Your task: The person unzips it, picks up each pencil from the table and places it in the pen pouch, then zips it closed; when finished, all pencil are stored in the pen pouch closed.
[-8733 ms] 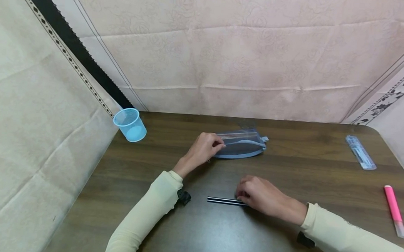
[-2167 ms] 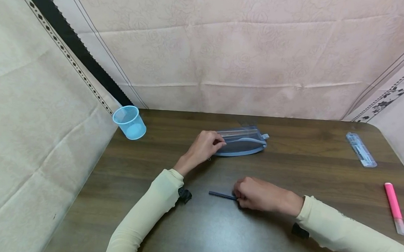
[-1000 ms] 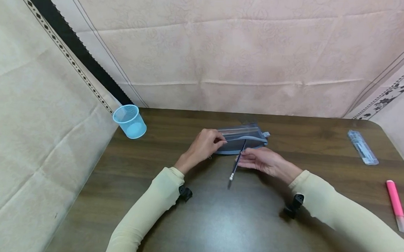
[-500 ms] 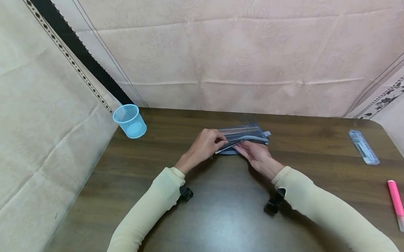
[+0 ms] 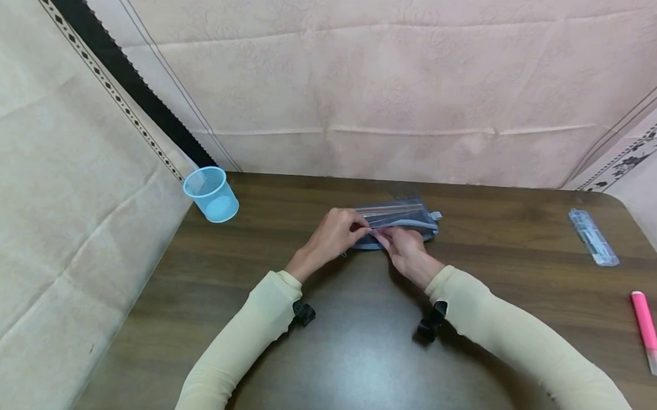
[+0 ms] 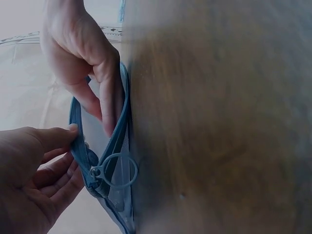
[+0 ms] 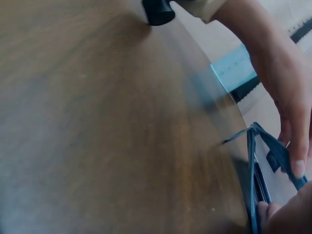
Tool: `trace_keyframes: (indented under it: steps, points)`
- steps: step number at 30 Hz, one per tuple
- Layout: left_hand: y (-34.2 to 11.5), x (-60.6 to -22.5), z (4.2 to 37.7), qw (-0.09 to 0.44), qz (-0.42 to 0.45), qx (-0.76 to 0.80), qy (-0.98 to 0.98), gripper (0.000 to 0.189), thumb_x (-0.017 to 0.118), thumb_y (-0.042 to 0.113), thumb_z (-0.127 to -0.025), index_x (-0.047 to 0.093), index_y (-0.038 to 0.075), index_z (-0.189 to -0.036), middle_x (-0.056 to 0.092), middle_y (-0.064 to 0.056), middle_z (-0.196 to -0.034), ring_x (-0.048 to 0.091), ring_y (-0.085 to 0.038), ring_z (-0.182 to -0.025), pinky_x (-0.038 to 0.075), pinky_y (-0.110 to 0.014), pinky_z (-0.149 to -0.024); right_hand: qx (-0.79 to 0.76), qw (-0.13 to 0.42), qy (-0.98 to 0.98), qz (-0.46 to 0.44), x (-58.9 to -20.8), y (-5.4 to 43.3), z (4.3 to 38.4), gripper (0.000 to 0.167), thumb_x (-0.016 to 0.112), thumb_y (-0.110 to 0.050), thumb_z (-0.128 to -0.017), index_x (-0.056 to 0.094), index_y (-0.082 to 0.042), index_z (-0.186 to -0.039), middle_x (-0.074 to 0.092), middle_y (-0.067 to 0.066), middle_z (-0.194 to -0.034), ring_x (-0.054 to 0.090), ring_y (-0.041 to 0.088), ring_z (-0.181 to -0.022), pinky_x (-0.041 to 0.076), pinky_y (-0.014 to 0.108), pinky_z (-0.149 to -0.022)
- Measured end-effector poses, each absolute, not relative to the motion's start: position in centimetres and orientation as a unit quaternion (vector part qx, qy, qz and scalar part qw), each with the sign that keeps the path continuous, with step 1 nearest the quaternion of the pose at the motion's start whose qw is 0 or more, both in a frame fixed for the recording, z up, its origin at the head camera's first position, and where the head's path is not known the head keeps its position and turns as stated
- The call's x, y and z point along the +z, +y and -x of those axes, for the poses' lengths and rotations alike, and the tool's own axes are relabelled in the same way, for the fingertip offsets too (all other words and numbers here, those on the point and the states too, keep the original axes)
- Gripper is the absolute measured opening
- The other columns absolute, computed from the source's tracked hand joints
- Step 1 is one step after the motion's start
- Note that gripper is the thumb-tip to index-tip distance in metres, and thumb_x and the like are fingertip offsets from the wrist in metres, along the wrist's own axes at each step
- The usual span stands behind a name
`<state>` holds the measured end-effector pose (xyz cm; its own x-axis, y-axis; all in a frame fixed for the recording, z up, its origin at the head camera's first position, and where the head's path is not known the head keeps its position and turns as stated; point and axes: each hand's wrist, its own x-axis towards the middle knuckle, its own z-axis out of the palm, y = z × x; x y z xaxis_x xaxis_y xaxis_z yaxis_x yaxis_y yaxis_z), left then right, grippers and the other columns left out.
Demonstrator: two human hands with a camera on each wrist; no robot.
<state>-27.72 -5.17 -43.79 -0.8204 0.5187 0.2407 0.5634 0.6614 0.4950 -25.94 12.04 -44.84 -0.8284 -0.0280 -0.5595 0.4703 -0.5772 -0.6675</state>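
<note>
A blue see-through zip pouch (image 5: 397, 214) lies near the back of the table. My left hand (image 5: 332, 233) pinches the edge of its mouth at the left end. The mouth stands apart, and a zip ring (image 6: 136, 170) hangs at its end in the left wrist view. My right hand (image 5: 407, 250) has its fingers inside the mouth, close to the left fingertips. A slim dark pen (image 7: 263, 184) shows inside the pouch in the right wrist view, with my right fingertips at its end. Most of the pen is hidden.
A light blue cup (image 5: 213, 197) stands at the table's back left. At the right lie a blue flat packet (image 5: 594, 239) and a pink marker (image 5: 647, 328) with a clear end. Patterned cloth (image 5: 397, 96) hangs behind the table.
My right hand has carried the pen from the table up to the pouch, turned it sideways, and moved left with it into the mouth. My left hand has kept its hold on the edge.
</note>
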Motion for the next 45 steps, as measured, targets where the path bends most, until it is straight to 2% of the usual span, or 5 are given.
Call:
trace_keyframes:
  steps: [10, 15, 26, 35, 45]
  points:
    - [-5.5, -43.6, 27.6, 0.037, 0.31, -0.291, -0.904, 0.012, 0.072, 0.019, -0.095, 0.08, 0.01, -0.099, 0.077, -0.003, -0.095, 0.069, -0.01, -0.082, 0.057, -0.024, -0.075, -0.757, 0.241, 0.599, -0.103, -45.2, 11.6, 22.0, 0.038, 0.052, -0.002, -0.103, 0.051, 0.01, -0.139, 0.071, 0.014, -0.116, 0.072, 0.012, -0.094, 0.057, 0.026, -0.09]
    - [-6.5, -43.6, 27.7, 0.036, 0.318, -0.299, -0.899, 0.016, 0.071, 0.023, -0.096, 0.08, 0.011, -0.101, 0.077, -0.002, -0.096, 0.067, -0.011, -0.082, 0.056, -0.025, -0.077, -0.721, 0.257, 0.641, -0.06, -45.4, 11.5, 20.7, 0.036, 0.056, -0.003, -0.101, 0.055, 0.014, -0.133, 0.075, 0.014, -0.107, 0.072, 0.01, -0.087, 0.058, 0.024, -0.08]
    - [-11.0, -43.1, 28.0, 0.001, 0.328, -0.269, -0.905, 0.02, 0.066, 0.003, -0.096, 0.075, 0.005, -0.114, 0.072, -0.008, -0.11, 0.068, -0.018, -0.098, 0.058, -0.033, -0.088, -0.592, 0.199, 0.777, 0.078, -45.3, 10.3, 21.2, 0.026, 0.065, -0.007, -0.096, 0.07, 0.008, -0.117, 0.075, 0.023, -0.099, 0.07, 0.013, -0.071, 0.061, 0.031, -0.065]
    - [-11.1, -43.4, 27.5, -0.056, 0.322, -0.247, -0.912, 0.029, 0.069, 0.003, -0.094, 0.07, 0.008, -0.122, 0.066, -0.009, -0.122, 0.064, -0.019, -0.104, 0.056, -0.035, -0.095, -0.501, 0.122, 0.846, 0.134, -45.6, 8.6, 22.3, 0.014, 0.074, -0.018, -0.093, 0.077, -0.005, -0.096, 0.071, 0.008, -0.066, 0.065, 0.018, -0.048, 0.057, 0.036, -0.05]
    - [-11.2, -43.7, 27.5, -0.071, 0.319, -0.234, -0.916, 0.031, 0.074, 0.006, -0.091, 0.071, 0.01, -0.122, 0.066, -0.008, -0.128, 0.06, -0.021, -0.118, 0.051, -0.04, -0.105, -0.451, 0.094, 0.875, 0.146, -45.4, 8.3, 22.4, 0.008, 0.07, -0.009, -0.094, 0.076, -0.004, -0.095, 0.072, 0.012, -0.072, 0.06, 0.014, -0.047, 0.053, 0.031, -0.046]
